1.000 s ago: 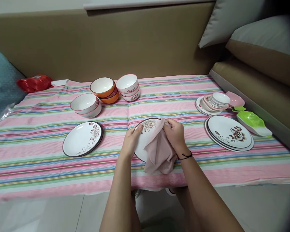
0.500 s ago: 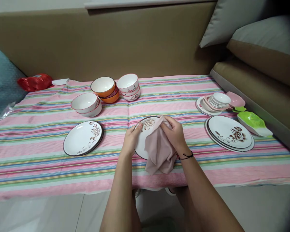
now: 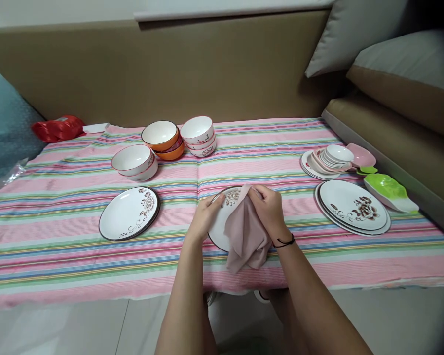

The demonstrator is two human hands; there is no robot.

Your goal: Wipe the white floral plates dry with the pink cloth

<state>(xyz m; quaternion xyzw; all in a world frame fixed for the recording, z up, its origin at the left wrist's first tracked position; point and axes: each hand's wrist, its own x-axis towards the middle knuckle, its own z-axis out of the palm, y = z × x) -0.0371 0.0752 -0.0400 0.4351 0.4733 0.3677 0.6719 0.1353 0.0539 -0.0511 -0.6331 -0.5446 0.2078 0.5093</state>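
Note:
In front of me is a white plate [image 3: 219, 228] with a dark rim and a brown flower pattern. My left hand [image 3: 204, 217] grips its left edge, thumb on top and fingers underneath. A dusty-pink cloth [image 3: 246, 236] is bunched in my right hand [image 3: 268, 207], which is closed on it at the plate's right side. The cloth drapes over the right part of the plate and hangs past its near edge. Hidden behind cloth and fingers is the plate's right rim. A black cord bracelet circles my right wrist.
Similar plates [image 3: 124, 217] lie stacked at left, with bowls [image 3: 133, 160], orange bowls [image 3: 161, 137] and white bowls [image 3: 198, 130] behind. On the right sit larger plates [image 3: 346, 197], small dishes [image 3: 336, 155] and a green leaf-shaped dish [image 3: 387, 187]. A striped cloth [image 3: 77, 266] covers the surface.
Both hands have shifted slightly toward me with the plate and cloth. The whole view has moved a little; the other dishes stay where they were.

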